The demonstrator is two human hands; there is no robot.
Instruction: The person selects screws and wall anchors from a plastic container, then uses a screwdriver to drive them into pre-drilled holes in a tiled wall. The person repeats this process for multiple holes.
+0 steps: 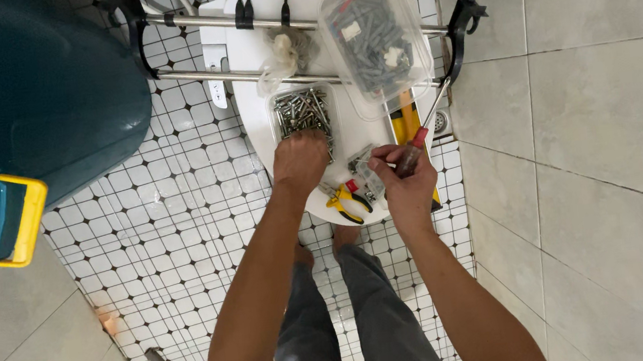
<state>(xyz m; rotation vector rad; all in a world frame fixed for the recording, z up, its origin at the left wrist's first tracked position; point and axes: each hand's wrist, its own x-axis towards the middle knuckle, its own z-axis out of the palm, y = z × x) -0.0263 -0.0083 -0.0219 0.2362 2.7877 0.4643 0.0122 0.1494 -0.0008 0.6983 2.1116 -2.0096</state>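
Two hands: right hand [406, 179] grips screwdriver [422, 130], shaft up-right; left hand [299, 159] fingers in screw box [302, 110].

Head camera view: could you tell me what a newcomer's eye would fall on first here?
Probably the two hands at the centre, over a closed white toilet lid used as a bench. The left hand reaches into a clear tray of silvery screws; the right hand holds a red-handled screwdriver. Next, the big dark teal bin with a yellow clip fills the upper left.
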